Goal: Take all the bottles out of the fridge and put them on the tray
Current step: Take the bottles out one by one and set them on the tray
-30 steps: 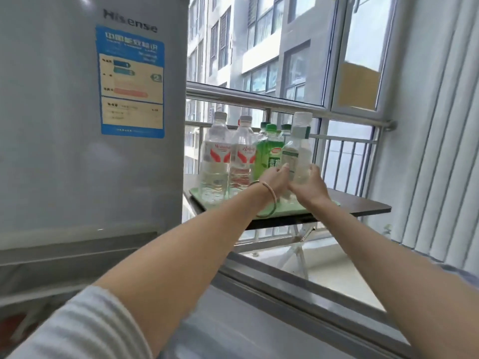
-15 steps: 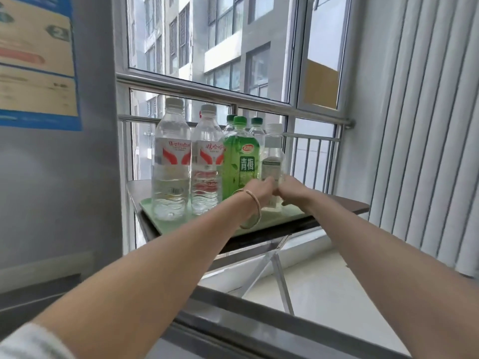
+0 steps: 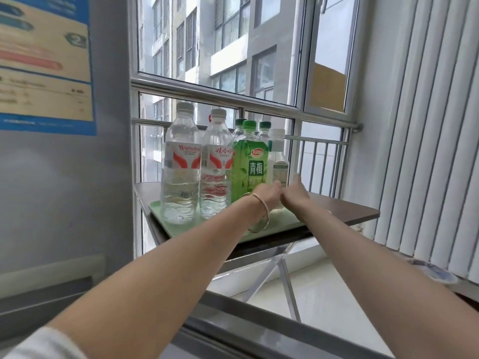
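Observation:
A pale green tray (image 3: 286, 219) lies on a small dark folding table (image 3: 346, 210) by the window. On it stand two tall clear water bottles (image 3: 180, 177) (image 3: 216, 174), a green tea bottle (image 3: 249, 164), two green-capped bottles behind it (image 3: 265, 126), and a small white-capped bottle (image 3: 277, 161) at the right. The small bottle stands upright on the tray. My left hand (image 3: 267, 196), with a bangle on its wrist, and my right hand (image 3: 296, 195) sit low on either side of it. Their fingers are loosened and the right thumb is lifted clear.
The grey fridge (image 3: 64, 164), with a blue label, fills the left, right beside the table. A steel railing (image 3: 233, 99) and the window stand just behind the bottles. Vertical blinds (image 3: 427, 125) hang on the right. A grey ledge (image 3: 259, 322) crosses below my arms.
Both hands carried the small white-capped bottle down onto the tray's right side, beside the green tea bottle, and their grip has come loose. The view has moved closer and to the right.

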A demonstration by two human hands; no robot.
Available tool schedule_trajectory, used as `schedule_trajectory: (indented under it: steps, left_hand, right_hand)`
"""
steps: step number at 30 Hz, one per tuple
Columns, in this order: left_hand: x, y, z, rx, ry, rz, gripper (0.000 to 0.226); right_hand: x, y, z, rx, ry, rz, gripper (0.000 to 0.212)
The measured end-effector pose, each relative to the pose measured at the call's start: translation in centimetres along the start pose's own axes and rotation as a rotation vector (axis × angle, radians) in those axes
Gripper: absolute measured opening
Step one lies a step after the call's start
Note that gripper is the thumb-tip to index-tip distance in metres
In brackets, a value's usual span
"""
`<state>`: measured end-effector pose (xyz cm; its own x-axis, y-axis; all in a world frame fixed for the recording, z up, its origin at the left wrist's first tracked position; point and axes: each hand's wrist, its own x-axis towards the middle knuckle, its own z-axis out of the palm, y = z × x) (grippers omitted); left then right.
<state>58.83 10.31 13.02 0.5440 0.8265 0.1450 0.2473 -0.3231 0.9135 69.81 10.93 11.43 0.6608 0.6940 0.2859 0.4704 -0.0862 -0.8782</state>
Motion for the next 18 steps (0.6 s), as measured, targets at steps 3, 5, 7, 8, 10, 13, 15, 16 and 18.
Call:
schedule_trajectory:
  steps: [3, 5, 7, 8, 10, 13, 15, 16, 18]
  left_hand:
    - [-0.9, 0.6, -1.1, -0.020, 0.046, 0.025, 0.040]
    - [-2.1, 1.3, -2.4, 0.062, 0.096, 0.083, 0.024]
    - [-4.5, 1.8, -3.9, 0.240, 0.175, 0.148, 0.021]
    - [-6.2, 1.8, -4.9, 0.336, 0.218, 0.170, 0.022]
    - [-9.3, 1.8, -7.0, 0.488, 0.292, 0.203, 0.024]
    - [-14.1, 1.0, -10.2, 0.623, 0.350, 0.197, 0.025]
    - [-16.8, 0.0, -12.2, 0.642, 0.387, 0.163, 0.025]
    - [-18.7, -1.2, -13.6, 0.656, 0.407, 0.125, 0.025]
    - [-21.5, -2.9, -16.0, 0.689, 0.428, 0.063, 0.021]
  right_hand:
    - [-3.3, -1.7, -1.0, -0.112, 0.324, -0.193, 0.035]
    - [-5.5, -2.8, -1.4, -0.136, 0.344, -0.328, 0.028]
    - [-8.1, -4.0, -1.6, -0.190, 0.286, -0.421, 0.028]
    - [-9.8, -4.5, -1.5, -0.204, 0.251, -0.462, 0.028]
    - [-12.7, -5.6, -1.0, -0.220, 0.170, -0.509, 0.027]
    - [-16.8, -7.1, 0.9, -0.245, 0.039, -0.572, 0.028]
    - [-19.6, -8.2, 2.6, -0.252, -0.038, -0.610, 0.030]
    - [-21.7, -8.9, 4.1, -0.250, -0.096, -0.629, 0.030]
    - [-24.7, -9.7, 6.8, -0.261, -0.193, -0.664, 0.028]
